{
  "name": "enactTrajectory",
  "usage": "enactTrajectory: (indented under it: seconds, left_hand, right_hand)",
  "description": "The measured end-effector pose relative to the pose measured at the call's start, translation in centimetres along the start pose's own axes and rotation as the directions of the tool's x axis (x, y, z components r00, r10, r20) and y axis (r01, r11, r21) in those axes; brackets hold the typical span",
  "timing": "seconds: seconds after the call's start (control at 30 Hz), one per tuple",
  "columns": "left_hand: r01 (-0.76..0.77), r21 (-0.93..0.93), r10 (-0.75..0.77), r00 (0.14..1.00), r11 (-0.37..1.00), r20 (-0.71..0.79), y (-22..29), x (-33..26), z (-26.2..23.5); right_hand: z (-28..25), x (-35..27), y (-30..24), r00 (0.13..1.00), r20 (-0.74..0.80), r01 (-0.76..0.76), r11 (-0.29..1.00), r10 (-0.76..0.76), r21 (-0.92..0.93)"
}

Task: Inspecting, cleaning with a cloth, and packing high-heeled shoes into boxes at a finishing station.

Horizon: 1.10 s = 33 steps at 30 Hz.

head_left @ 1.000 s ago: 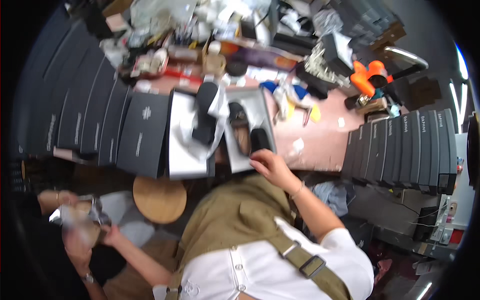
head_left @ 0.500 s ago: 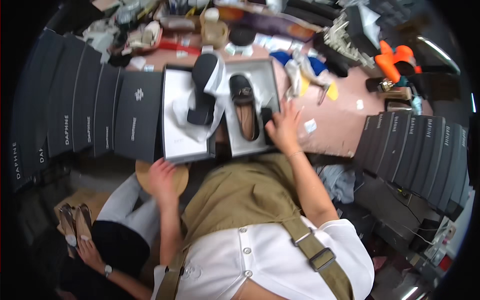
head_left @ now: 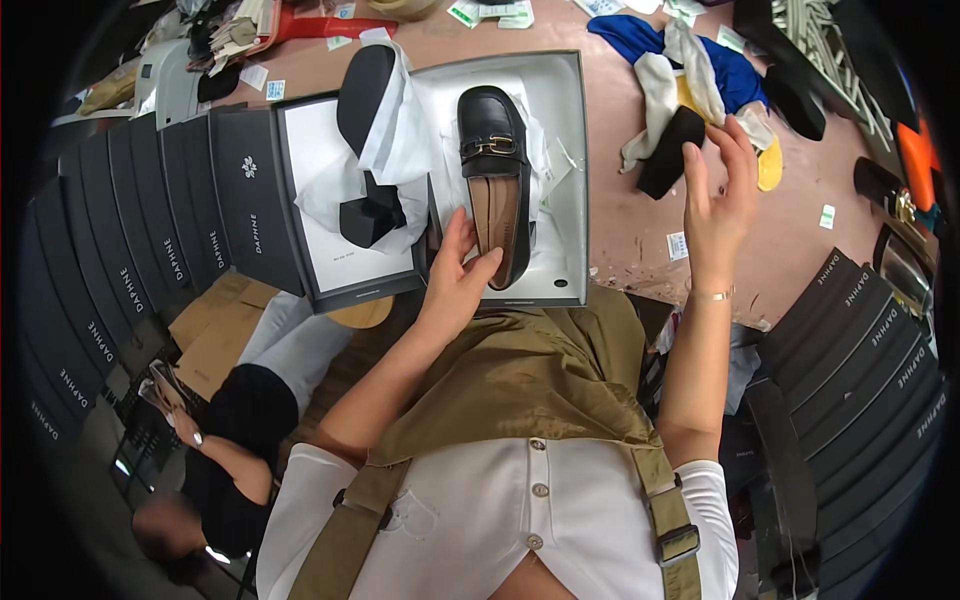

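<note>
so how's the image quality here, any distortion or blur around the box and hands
Head view: strong fisheye, the stacked boxes bend along the black rim; even light, soft shadows; the loafer in the open box and the left hand are sharp; the raised right hand is slightly soft.

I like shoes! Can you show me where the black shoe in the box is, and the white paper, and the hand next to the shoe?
black shoe [head_left: 492, 130], head view, on its toe top.
white paper [head_left: 400, 115], head view, on the crumpled sheet.
left hand [head_left: 455, 275], head view, on its back.
</note>
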<state>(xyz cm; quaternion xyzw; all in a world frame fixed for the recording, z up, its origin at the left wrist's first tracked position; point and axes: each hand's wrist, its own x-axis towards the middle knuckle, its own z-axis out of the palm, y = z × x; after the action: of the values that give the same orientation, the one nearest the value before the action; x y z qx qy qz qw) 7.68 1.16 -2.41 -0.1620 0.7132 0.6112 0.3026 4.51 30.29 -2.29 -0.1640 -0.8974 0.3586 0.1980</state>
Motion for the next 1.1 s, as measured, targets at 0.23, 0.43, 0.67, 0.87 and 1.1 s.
enactTrajectory:
  seconds: [0.23,0.43,0.67,0.87,1.1]
  left_hand:
    - [-0.032,-0.005,0.032,0.998,0.999,-0.060,0.8,-2.6,-0.6]
    - [-0.752,0.341,0.671,0.658,0.564,0.342,3.5,-5.3,-5.0]
    - [-0.480,0.798,0.654,0.742,0.364,0.148,0.9,3.0,-13.9]
    - [-0.661,0.651,0.874,0.486,0.373,-0.007,5.8,0.4,-16.2]
    - [0.086,-0.949,0.192,0.970,0.304,0.150,0.0,-3.7,-15.9]
  right_hand:
    - [-0.1,-8.0,-8.2,0.806,0.581,-0.319,0.912,0.117,0.259]
    - [0.9,-13.3,-10.9,0.640,0.687,-0.756,0.440,0.345,0.484]
    - [0.0,-14.2,-13.0,0.720,0.617,-0.691,0.400,0.318,0.602]
    - [0.3,-15.0,-12.5,0.709,0.606,-0.704,0.414,0.360,0.578]
    - [0.1,-14.0,-14.8,0.650,0.705,-0.760,0.210,0.283,0.616]
